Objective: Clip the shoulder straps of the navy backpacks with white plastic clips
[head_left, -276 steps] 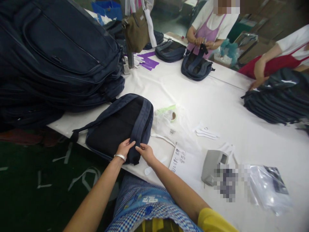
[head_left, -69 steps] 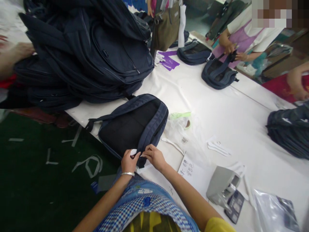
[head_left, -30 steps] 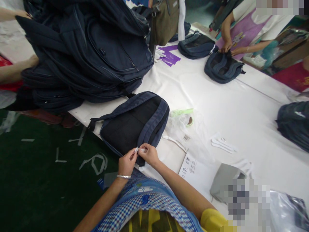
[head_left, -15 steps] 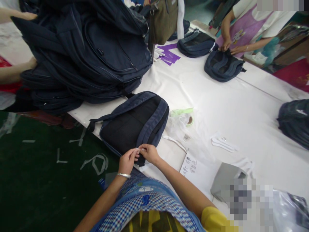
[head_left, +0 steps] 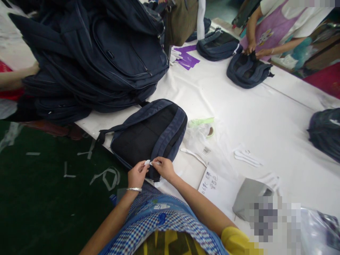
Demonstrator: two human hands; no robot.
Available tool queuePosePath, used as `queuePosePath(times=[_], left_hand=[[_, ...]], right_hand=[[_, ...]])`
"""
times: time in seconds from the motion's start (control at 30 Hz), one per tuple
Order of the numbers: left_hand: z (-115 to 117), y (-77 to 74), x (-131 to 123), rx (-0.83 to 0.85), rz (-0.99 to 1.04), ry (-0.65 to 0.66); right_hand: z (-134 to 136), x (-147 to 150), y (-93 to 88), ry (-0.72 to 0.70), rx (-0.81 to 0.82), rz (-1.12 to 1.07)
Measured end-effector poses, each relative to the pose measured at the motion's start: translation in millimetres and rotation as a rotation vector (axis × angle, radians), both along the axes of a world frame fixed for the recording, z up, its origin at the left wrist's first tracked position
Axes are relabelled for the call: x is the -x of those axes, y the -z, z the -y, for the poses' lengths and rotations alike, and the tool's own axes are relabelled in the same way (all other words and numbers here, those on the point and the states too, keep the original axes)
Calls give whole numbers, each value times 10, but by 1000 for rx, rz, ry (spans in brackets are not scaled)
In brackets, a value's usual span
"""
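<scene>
A navy backpack [head_left: 145, 134] lies back-side up on the white table [head_left: 239, 113], its shoulder straps pointing toward me. My left hand [head_left: 136, 173], with a silver bracelet on the wrist, and my right hand [head_left: 164, 168] meet at the near end of one strap. Both pinch a small white tag [head_left: 149, 162] between fingertips, right over the strap end.
A tall pile of navy backpacks [head_left: 87, 56] fills the left of the table. A person in a purple apron [head_left: 276, 24] handles another backpack [head_left: 248, 71] at the far side. A tape roll [head_left: 210, 131], white strips [head_left: 247, 157], a handwritten note [head_left: 209, 180] and a grey device [head_left: 248, 198] lie to my right.
Both hands have stayed at the strap end, working the white tag with small finger movements. The view has shifted slightly. Across the table, the person keeps handling their backpack.
</scene>
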State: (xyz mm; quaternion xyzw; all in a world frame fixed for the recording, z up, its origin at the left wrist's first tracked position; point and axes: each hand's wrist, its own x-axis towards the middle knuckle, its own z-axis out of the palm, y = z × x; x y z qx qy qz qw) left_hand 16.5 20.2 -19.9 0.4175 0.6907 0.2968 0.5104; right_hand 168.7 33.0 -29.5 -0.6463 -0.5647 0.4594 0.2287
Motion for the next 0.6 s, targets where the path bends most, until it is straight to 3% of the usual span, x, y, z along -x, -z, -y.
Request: queuePosePath(times=[0.4,0.6], left_hand=[[51,-19,-48,7,39,-24],[104,-12,-22,-80,-57,80]], right_hand=[[2,23,21,67,75,-91],[4,-14,64,19,59,-125]])
